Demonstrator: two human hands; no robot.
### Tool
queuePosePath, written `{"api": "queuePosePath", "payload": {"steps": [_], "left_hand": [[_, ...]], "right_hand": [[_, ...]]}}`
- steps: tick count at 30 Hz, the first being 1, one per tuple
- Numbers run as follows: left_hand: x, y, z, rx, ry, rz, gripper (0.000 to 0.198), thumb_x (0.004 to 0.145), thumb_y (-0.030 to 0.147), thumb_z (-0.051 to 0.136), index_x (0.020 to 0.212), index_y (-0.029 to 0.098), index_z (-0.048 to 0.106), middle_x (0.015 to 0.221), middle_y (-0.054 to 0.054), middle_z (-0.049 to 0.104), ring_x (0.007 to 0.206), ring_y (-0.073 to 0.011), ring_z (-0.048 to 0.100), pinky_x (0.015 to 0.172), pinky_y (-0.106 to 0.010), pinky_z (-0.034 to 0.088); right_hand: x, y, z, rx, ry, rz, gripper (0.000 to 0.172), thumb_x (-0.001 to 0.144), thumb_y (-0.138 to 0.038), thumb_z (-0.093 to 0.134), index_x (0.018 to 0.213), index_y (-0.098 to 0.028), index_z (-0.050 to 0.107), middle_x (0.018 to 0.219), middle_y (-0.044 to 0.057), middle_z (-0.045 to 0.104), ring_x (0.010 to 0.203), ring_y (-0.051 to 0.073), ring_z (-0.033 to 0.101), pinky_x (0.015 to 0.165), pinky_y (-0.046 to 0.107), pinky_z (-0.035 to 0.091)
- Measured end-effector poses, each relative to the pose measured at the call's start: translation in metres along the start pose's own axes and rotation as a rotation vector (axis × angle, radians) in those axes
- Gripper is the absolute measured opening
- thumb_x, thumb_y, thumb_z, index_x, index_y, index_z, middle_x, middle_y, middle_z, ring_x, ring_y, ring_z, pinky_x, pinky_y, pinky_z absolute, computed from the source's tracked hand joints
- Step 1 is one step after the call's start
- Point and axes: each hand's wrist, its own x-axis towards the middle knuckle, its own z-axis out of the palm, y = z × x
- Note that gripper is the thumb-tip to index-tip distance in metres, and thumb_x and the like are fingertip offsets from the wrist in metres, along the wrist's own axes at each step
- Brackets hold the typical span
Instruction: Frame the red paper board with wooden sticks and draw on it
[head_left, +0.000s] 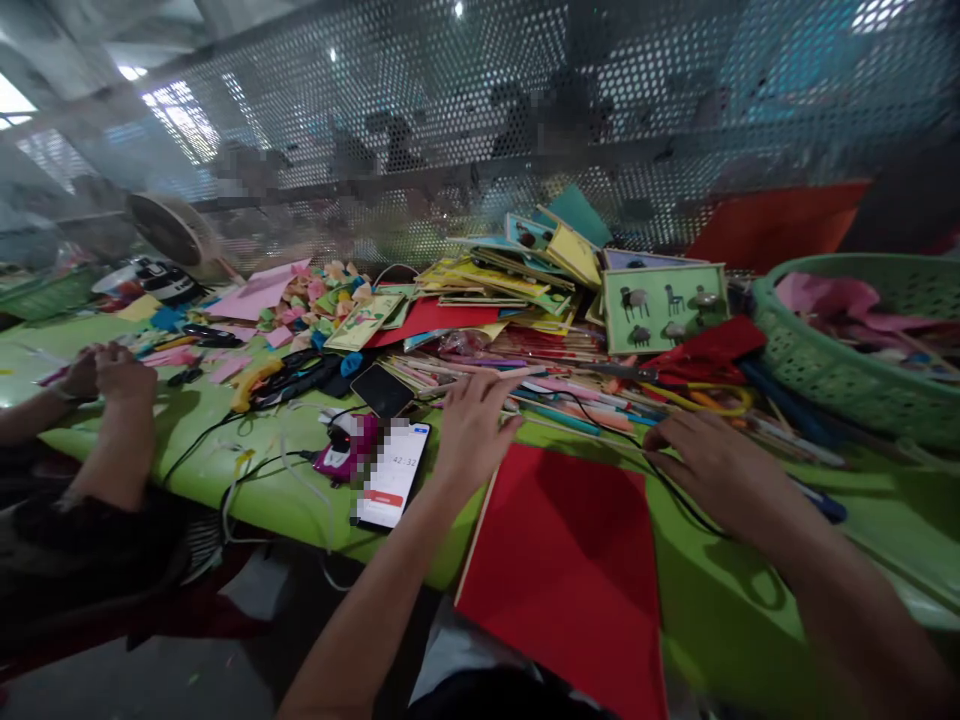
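A red board [562, 560] with pale edges lies at the table's near edge in front of me. Above its left corner is my left hand [474, 425], fingers stretched and apart over the pile of coloured sticks [600, 412]. To the right, my right hand [701, 462] is closed, its fingertips pinched at the end of a thin pale strip [581, 434]. That strip runs along the board's far edge toward my left thumb; whether the thumb touches it I cannot tell. A black cable [686, 508] passes beneath my right hand.
Left of my arm lie a lit phone [394, 475], a purple device [347, 450] and cables. Stacked picture boards [495, 280], a framed green board [666, 308] and a green basket [847, 345] stand behind. A co-worker's hands [112, 372] are at far left.
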Motion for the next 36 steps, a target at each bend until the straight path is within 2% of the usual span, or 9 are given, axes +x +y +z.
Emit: {"api": "queuePosePath", "payload": {"steps": [3, 5, 8, 12, 18, 23, 26, 30, 36], "left_hand": [[0.002, 0.032, 0.003, 0.014, -0.116, 0.268, 0.029, 0.103, 0.026, 0.061, 0.131, 0.028, 0.068, 0.13, -0.003, 0.071, 0.126, -0.0266, 0.058, 0.106, -0.043, 0.044], [0.004, 0.051, 0.011, 0.064, -0.206, 0.405, 0.022, 0.106, 0.028, 0.054, 0.119, 0.023, 0.072, 0.125, -0.004, 0.073, 0.121, -0.0269, 0.06, 0.103, -0.044, 0.045], [0.009, 0.067, 0.024, 0.106, -0.265, 0.462, 0.023, 0.105, 0.025, 0.052, 0.107, 0.016, 0.073, 0.116, -0.009, 0.076, 0.114, -0.029, 0.064, 0.098, -0.046, 0.047], [0.012, 0.067, 0.031, 0.078, -0.268, 0.424, 0.023, 0.102, 0.023, 0.052, 0.11, 0.015, 0.071, 0.115, -0.011, 0.076, 0.112, -0.0295, 0.067, 0.094, -0.045, 0.049], [0.009, 0.057, 0.036, 0.001, -0.318, 0.366, 0.022, 0.1, 0.024, 0.054, 0.101, 0.016, 0.074, 0.106, -0.01, 0.079, 0.106, -0.0279, 0.071, 0.087, -0.04, 0.053], [0.007, 0.052, 0.04, -0.1, -0.331, 0.313, 0.018, 0.097, 0.022, 0.057, 0.096, 0.018, 0.074, 0.1, -0.009, 0.079, 0.097, -0.0257, 0.073, 0.082, -0.036, 0.054], [0.009, 0.051, 0.037, -0.176, -0.28, 0.245, 0.019, 0.099, 0.022, 0.055, 0.096, 0.018, 0.074, 0.101, -0.008, 0.078, 0.096, -0.0241, 0.073, 0.082, -0.034, 0.054], [0.018, 0.053, 0.025, -0.29, -0.162, 0.15, 0.017, 0.102, 0.024, 0.057, 0.095, 0.02, 0.072, 0.1, -0.005, 0.077, 0.095, -0.0204, 0.071, 0.081, -0.029, 0.052], [0.033, 0.046, 0.014, -0.445, -0.015, 0.044, 0.015, 0.101, 0.022, 0.058, 0.09, 0.022, 0.069, 0.089, 0.0, 0.076, 0.082, -0.0155, 0.068, 0.071, -0.024, 0.048]], "right_hand": [[0.005, -0.012, 0.004, -0.022, 0.016, -0.034, 0.025, 0.103, -0.031, 0.046, 0.087, -0.023, 0.063, 0.086, 0.008, 0.066, 0.086, 0.027, 0.062, 0.083, 0.043, 0.048], [0.008, -0.02, 0.005, -0.051, 0.035, -0.058, 0.022, 0.102, -0.026, 0.047, 0.09, -0.023, 0.064, 0.087, 0.008, 0.067, 0.086, 0.027, 0.062, 0.084, 0.042, 0.048], [0.011, -0.03, 0.006, -0.119, 0.104, -0.101, 0.019, 0.101, -0.023, 0.046, 0.097, -0.021, 0.065, 0.088, 0.009, 0.068, 0.086, 0.027, 0.062, 0.085, 0.043, 0.048], [0.011, -0.034, 0.008, -0.141, 0.142, -0.13, 0.015, 0.1, -0.019, 0.048, 0.1, -0.019, 0.063, 0.09, 0.01, 0.068, 0.087, 0.028, 0.061, 0.084, 0.042, 0.048], [0.009, -0.034, 0.011, -0.112, 0.147, -0.184, 0.015, 0.099, -0.015, 0.047, 0.098, -0.022, 0.059, 0.091, 0.008, 0.068, 0.085, 0.027, 0.06, 0.083, 0.041, 0.046], [0.01, -0.037, 0.013, -0.049, 0.137, -0.162, 0.013, 0.1, -0.019, 0.047, 0.1, -0.024, 0.059, 0.093, 0.007, 0.07, 0.085, 0.026, 0.061, 0.082, 0.04, 0.046], [0.011, -0.036, 0.009, 0.019, 0.177, -0.08, 0.009, 0.102, -0.029, 0.052, 0.103, -0.025, 0.06, 0.095, 0.006, 0.071, 0.091, 0.026, 0.065, 0.085, 0.04, 0.047], [0.012, -0.033, 0.002, 0.069, 0.279, 0.09, 0.016, 0.101, -0.041, 0.058, 0.106, -0.026, 0.062, 0.096, 0.006, 0.072, 0.089, 0.026, 0.067, 0.082, 0.04, 0.049], [0.014, -0.032, -0.004, 0.11, 0.336, 0.184, 0.014, 0.098, -0.04, 0.06, 0.099, -0.027, 0.065, 0.091, 0.005, 0.074, 0.083, 0.025, 0.068, 0.079, 0.04, 0.051]]}}
